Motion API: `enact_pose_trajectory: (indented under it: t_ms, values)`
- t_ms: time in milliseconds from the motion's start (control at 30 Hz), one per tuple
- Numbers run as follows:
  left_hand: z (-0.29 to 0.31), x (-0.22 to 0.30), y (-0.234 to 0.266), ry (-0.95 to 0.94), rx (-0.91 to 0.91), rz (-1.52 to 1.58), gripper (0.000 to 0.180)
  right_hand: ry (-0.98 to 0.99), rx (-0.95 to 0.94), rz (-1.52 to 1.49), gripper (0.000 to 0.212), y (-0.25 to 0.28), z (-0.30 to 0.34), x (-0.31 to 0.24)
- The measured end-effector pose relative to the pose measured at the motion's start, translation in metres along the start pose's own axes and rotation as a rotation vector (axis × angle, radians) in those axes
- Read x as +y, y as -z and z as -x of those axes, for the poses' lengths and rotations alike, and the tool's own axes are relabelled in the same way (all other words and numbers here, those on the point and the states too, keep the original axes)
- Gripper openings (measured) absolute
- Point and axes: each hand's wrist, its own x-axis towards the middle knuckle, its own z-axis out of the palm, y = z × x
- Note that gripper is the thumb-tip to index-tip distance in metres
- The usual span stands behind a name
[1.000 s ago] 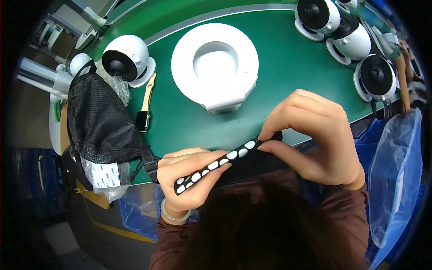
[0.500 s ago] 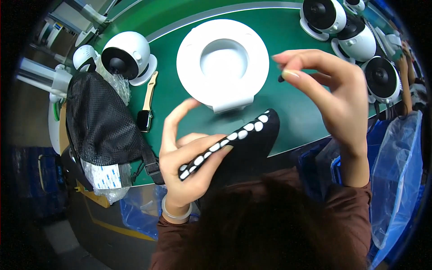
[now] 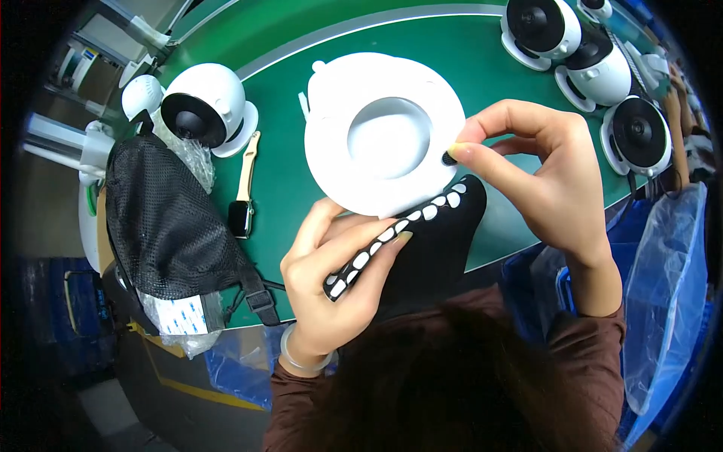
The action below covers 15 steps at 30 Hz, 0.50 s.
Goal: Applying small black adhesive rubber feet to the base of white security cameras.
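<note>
A white round housing (image 3: 331, 147) with a wide recessed opening lies on the green table in front of me. My left hand (image 3: 327, 275) is closed on a folded black sheet (image 3: 437, 252) with white oval spots along its fold; its fingers are close to the housing's near edge. Between thumb and forefinger, my right hand (image 3: 546, 166) pinches a small black pad (image 3: 449, 159) against the housing's right rim. Whether the pad sticks there I cannot tell.
Left on the green table (image 3: 279, 98) stand a white ball-shaped camera (image 3: 215, 102), a smartwatch (image 3: 241, 218) and a black mesh bag (image 3: 162, 218). More such cameras (image 3: 636, 132) stand at the right. Blue bins with clear liners (image 3: 663, 301) flank the table's right edge.
My right hand has moved left and down, bringing the black pad onto the housing's rim. The housing has turned and shifted nearer. My left hand and the sheet have moved slightly right.
</note>
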Motion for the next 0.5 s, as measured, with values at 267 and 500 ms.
enact_pose_trajectory:
  t_ms: [267,500]
  values:
    - [0.0020,-0.0011,-0.0005,-0.007,0.026,0.027,0.021,0.061,0.043,0.085,0.008,-0.0048,0.0043,-0.0017]
    - [0.0013,-0.0022,-0.0017,-0.001,0.041,0.093,0.021,0.163,0.070,0.168,0.009,-0.0096,0.0070,0.0005]
